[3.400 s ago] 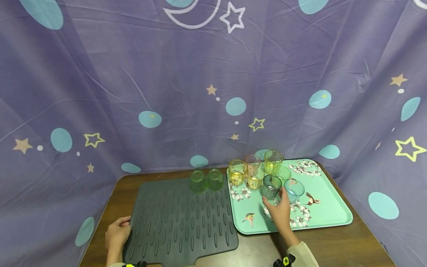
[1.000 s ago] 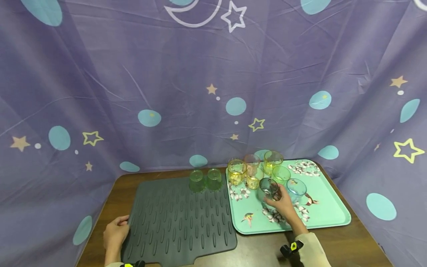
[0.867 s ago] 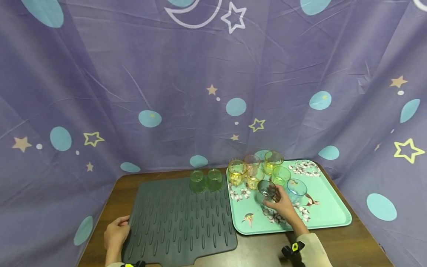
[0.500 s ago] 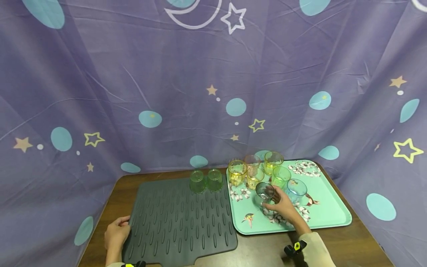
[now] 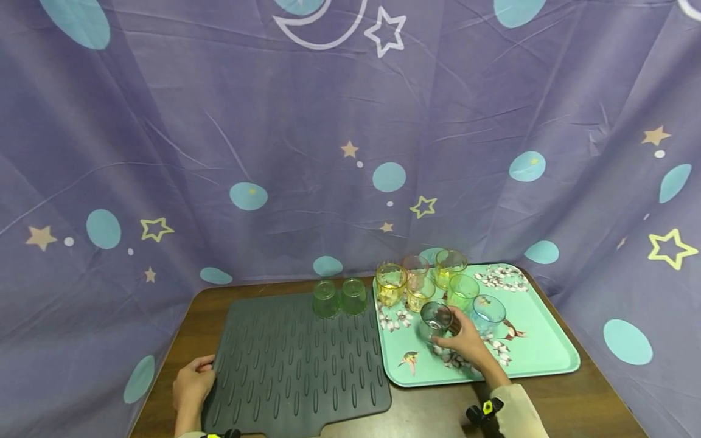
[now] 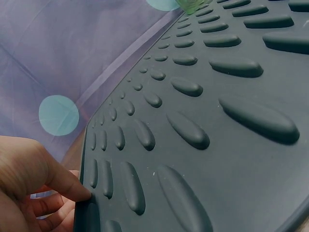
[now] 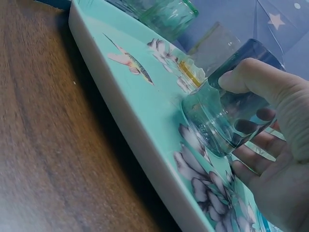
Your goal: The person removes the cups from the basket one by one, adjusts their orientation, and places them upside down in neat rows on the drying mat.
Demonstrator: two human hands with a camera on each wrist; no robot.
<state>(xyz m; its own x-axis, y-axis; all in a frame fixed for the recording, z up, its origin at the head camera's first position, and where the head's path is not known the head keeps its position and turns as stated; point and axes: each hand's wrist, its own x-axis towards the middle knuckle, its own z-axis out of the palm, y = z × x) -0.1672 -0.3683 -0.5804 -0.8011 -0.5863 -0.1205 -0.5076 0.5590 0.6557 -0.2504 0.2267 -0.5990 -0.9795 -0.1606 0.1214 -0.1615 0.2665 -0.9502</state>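
Observation:
My right hand (image 5: pixel 467 344) grips a dark grey glass (image 5: pixel 435 322), its rim up, over the left-front part of the mint tray (image 5: pixel 547 350). In the right wrist view, the thumb (image 7: pixel 251 77) lies across the near side of the grey glass (image 7: pixel 217 118), and the other fingers reach round its far side. Just behind it stand a light green glass (image 5: pixel 462 292) and a light blue glass (image 5: pixel 488 315). My left hand (image 5: pixel 193 384) pinches the left edge of the dark ridged drying mat (image 5: pixel 296 365); in the left wrist view its fingertip presses the mat's rim (image 6: pixel 87 195).
Two green glasses (image 5: pixel 326 301) stand upside down at the mat's back right. On the tray's back left are an amber glass (image 5: pixel 391 289), a pale yellow one (image 5: pixel 420 298), a pink one (image 5: pixel 416 267) and a yellow-green one (image 5: pixel 451 267). A purple curtain (image 5: pixel 306 152) hangs behind the table.
The grey glass has moved toward the front left with my right hand, away from the green and blue glasses. The blue glass sits slightly farther right. My left hand has stayed on the mat's edge.

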